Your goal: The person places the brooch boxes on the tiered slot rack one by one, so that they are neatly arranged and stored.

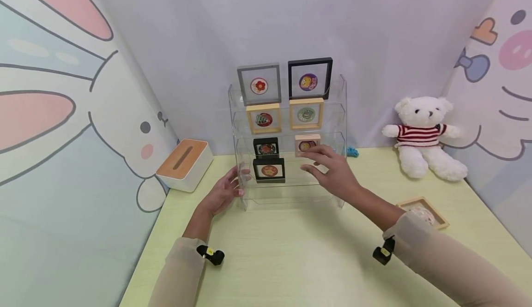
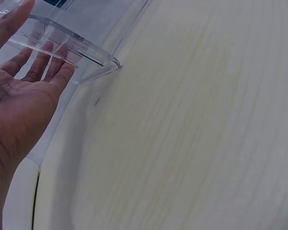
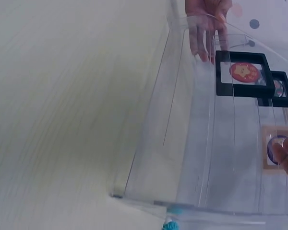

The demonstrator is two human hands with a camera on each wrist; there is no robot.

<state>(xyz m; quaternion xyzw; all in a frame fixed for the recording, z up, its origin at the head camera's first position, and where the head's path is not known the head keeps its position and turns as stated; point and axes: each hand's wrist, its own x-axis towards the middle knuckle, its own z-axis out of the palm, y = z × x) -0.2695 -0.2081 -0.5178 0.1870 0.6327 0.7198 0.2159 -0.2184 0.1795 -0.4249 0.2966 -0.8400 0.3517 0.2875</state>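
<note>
A clear acrylic tiered rack (image 1: 291, 191) stands on the table with several small picture frames on its shelves. My left hand (image 1: 223, 191) is at its left side, fingers fairly straight and touching the clear side panel. In the left wrist view, that hand's (image 2: 26, 103) fingers show through the plastic. My right hand (image 1: 332, 171) is in front of a small pale wood frame (image 1: 307, 144) with a purple round picture, thumb and fingers apart. The fingertips overlap that frame, so contact is hard to tell. Two small black frames, one with an orange star picture (image 1: 269, 171), sit to its left.
Grey (image 1: 259, 85) and black (image 1: 309, 79) frames top the rack, above two wooden ones. A tissue box (image 1: 184, 165) stands left. At right sit a white teddy bear (image 1: 424, 136) and a wooden frame (image 1: 436, 219) lying flat. A small blue thing (image 1: 352, 152) lies behind the rack.
</note>
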